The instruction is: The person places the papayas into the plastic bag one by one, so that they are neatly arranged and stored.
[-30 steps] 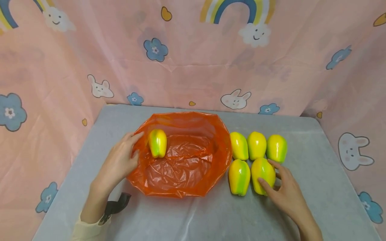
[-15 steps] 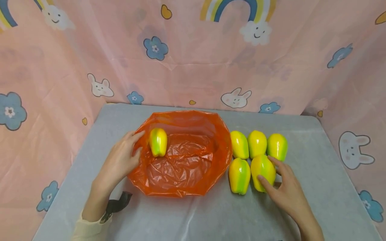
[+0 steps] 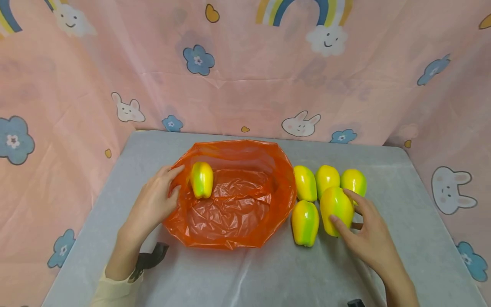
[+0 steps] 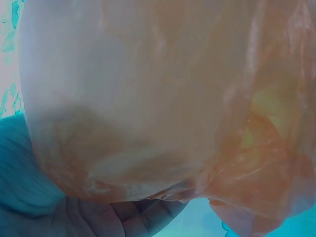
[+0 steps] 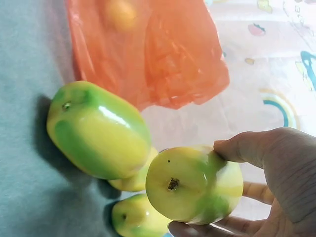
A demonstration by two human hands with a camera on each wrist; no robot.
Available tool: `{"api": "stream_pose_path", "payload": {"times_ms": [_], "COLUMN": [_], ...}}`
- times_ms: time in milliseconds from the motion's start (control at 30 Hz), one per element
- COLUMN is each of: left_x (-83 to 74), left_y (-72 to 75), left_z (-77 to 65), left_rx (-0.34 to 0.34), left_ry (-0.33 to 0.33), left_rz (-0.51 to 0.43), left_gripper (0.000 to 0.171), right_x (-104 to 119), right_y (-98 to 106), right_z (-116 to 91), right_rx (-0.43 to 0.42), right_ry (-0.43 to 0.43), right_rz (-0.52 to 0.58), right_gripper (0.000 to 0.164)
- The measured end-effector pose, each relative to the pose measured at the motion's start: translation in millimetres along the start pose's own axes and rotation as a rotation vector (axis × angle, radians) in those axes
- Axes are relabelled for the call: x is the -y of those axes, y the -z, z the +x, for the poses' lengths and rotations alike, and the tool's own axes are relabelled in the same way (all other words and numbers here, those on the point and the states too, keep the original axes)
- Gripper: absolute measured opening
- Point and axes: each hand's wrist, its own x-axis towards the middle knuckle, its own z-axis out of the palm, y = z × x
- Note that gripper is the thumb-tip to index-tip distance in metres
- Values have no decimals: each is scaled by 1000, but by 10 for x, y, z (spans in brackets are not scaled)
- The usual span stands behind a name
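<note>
A glossy yellow-green fruit (image 3: 336, 212), shaped like a small papaya, is raised off the table in my right hand (image 3: 370, 238). Thumb and fingers hold it from its right side; the right wrist view shows its end with a dark stem spot. My left hand (image 3: 155, 202) grips the left rim of an open orange plastic bag (image 3: 234, 238). Film from the bag (image 4: 133, 98) fills most of the left wrist view, hiding part of that hand. Inside the bag, one similar fruit (image 3: 202, 180) lies at the left.
Several matching fruits stand right of the bag: a front one (image 3: 305, 224) and a back row, including the far-right fruit (image 3: 354, 181). A grey cloth (image 3: 245, 277) covers the table. Behind it hangs a pink patterned curtain (image 3: 245, 85). A black strap (image 3: 153, 256) hangs by the left wrist.
My right hand has lifted its fruit from the front row, up and slightly away from me. My left hand stays at the bag's rim.
</note>
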Motion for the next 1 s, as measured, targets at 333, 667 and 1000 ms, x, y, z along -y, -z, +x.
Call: {"api": "stream_pose_path", "payload": {"times_ms": [333, 667, 1000], "left_x": [7, 25, 3], "left_y": [-3, -18, -7], "left_z": [-3, 14, 13], "left_rx": [0, 2, 1], "left_ry": [5, 9, 18], "left_rz": [-3, -9, -29], "left_gripper": [55, 55, 57], "right_x": [182, 361, 536], "right_y": [47, 79, 92], "right_z": [-12, 41, 132], "right_rx": [10, 30, 96], "right_ry": [41, 73, 70], "right_rz": [58, 107, 112], "right_gripper": [74, 73, 73]}}
